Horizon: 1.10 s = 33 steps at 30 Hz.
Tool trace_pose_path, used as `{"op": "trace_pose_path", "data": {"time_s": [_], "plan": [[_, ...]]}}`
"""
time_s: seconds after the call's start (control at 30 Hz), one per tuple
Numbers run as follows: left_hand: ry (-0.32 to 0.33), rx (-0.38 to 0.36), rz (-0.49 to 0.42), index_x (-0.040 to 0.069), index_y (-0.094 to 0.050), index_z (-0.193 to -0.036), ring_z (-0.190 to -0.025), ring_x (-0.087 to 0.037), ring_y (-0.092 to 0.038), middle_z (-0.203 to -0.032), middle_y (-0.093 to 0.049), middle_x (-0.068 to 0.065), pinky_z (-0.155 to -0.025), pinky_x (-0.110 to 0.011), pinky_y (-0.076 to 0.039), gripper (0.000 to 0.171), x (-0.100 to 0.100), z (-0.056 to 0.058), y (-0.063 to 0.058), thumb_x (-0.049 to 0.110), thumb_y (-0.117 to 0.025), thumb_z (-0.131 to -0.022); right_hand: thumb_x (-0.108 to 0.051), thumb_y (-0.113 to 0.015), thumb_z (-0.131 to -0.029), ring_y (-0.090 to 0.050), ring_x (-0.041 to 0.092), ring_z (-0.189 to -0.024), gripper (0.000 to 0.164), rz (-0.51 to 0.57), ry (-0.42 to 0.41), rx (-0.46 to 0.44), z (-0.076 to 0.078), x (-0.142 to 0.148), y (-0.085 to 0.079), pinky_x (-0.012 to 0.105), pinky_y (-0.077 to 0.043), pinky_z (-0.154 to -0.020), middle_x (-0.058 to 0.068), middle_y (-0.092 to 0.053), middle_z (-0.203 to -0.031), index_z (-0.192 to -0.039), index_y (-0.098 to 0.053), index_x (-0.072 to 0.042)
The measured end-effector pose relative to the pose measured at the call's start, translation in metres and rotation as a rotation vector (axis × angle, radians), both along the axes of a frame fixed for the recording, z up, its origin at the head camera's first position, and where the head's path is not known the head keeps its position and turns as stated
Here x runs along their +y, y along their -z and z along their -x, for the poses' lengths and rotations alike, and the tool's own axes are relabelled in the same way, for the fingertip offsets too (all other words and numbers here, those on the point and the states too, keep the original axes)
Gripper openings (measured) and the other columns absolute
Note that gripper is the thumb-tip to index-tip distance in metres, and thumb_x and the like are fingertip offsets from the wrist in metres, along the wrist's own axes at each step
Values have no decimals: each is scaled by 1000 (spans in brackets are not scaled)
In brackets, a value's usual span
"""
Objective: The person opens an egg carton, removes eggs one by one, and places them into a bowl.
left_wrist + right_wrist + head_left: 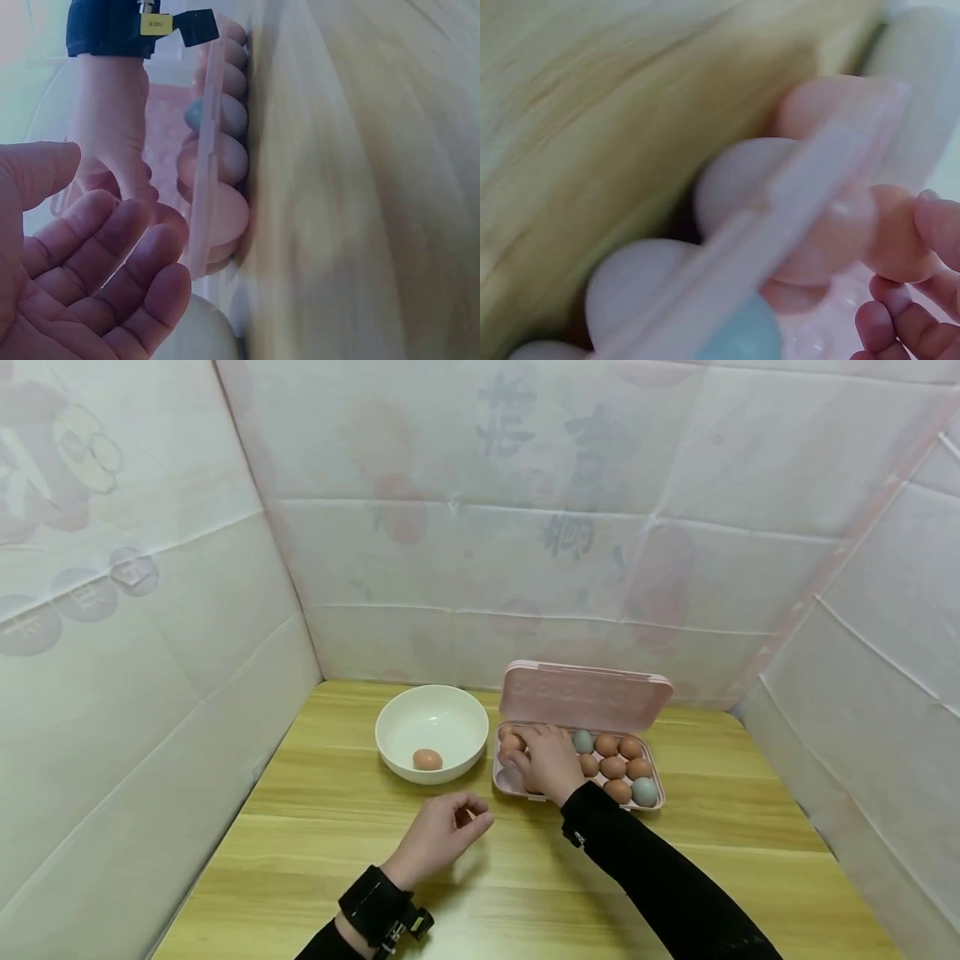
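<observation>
My right hand (553,762) reaches into the left end of a pink egg carton (585,697), whose lid stands raised at the back. A brown egg (897,238) is pinched there between thumb and fingers, as the right wrist view shows. Several brown eggs (612,767) and some pale blue-green ones (644,792) fill the carton's cups; my hand covers part of the left cups. Over the table in front of the bowl, my left hand (438,835) hovers with loosely bent fingers, holding nothing. In the white bowl (431,718) lies one brown egg (427,760).
The bowl stands just left of the carton on a wood-grain table (300,852). Pale printed sheets form a back wall (465,560) and two side walls close around the table.
</observation>
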<state>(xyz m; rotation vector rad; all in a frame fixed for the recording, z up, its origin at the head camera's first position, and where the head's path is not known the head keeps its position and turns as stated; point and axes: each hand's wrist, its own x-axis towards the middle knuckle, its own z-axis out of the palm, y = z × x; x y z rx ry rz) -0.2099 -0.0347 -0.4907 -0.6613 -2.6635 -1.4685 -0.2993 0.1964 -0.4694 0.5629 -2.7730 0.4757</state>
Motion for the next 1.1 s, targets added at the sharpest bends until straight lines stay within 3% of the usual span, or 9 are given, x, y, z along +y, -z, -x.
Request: {"op": "trace_pose_path", "data": {"time_s": [0.13, 0.27, 0.37, 0.43, 0.53, 0.67, 0.87, 1.1], "plan": [[20, 111, -16, 19, -76, -100, -82, -3, -64, -93, -75, 7, -72, -23, -55, 7, 2, -1, -9, 26, -75, -102, -36, -74, -101, -72, 28, -112, 38, 167, -19, -16, -12, 6, -16, 47, -57, -95, 3, -77, -125, -137, -73, -24], [44, 337, -32, 14, -75, -109, -87, -11, -70, -102, -77, 0, -73, -23, -58, 13, 4, 0, -25, 20, -79, -98, -37, -72, -103, -72, 19, -110, 37, 377, -58, -97, -31, 12, -35, 38, -60, -87, -1, -77, -125, -139, -71, -26], [18, 549, 11, 8, -72, -122, -104, -20, -74, -119, -76, -8, -85, -27, -63, 34, 6, 6, -41, 16, -85, -92, -37, -68, -106, -70, 19, -113, 43, 559, -118, -231, -44, 16, -46, 33, -59, -91, 3, -74, -129, -144, -67, -18], [0, 653, 53, 6, -68, -133, -117, -24, -72, -131, -72, -11, -96, -32, -63, 50, 7, 13, -51, 17, -89, -89, -39, -66, -107, -69, 19, -115, 48, 677, -142, -341, -52, 17, -53, 32, -58, -96, 6, -72, -133, -148, -63, -14], [-26, 757, 121, 7, -64, -142, -120, -23, -71, -140, -68, -12, -89, -33, -65, 66, 10, 23, -63, 24, -92, -85, -42, -63, -108, -66, 18, -125, 54, 816, -162, -498, -60, 19, -60, 38, -55, -108, 9, -67, -143, -153, -57, -13], [-10, 779, 165, 11, -65, -144, -97, -14, -74, -139, -70, -7, -70, -26, -62, 68, 14, 33, -70, 31, -92, -84, -41, -62, -109, -62, 16, -136, 52, 935, -161, -628, -65, 18, -65, 38, -51, -116, 10, -63, -151, -152, -57, -13], [42, 748, 97, 8, -68, -138, -106, -17, -76, -130, -75, -7, -81, -28, -64, 62, 22, 39, -72, 22, -93, -83, -40, -59, -111, -59, 14, -135, 55, 1004, -153, -725, -66, 18, -67, 27, -50, -111, 13, -60, -153, -155, -53, -6], [74, 700, 73, 4, -69, -137, -104, -19, -73, -133, -70, -10, -79, -27, -64, 56, 24, 43, -74, 15, -90, -86, -41, -56, -111, -60, 17, -128, 57, 1022, -148, -755, -62, 23, -63, 37, -48, -113, 6, -62, -146, -156, -50, -7]]}}
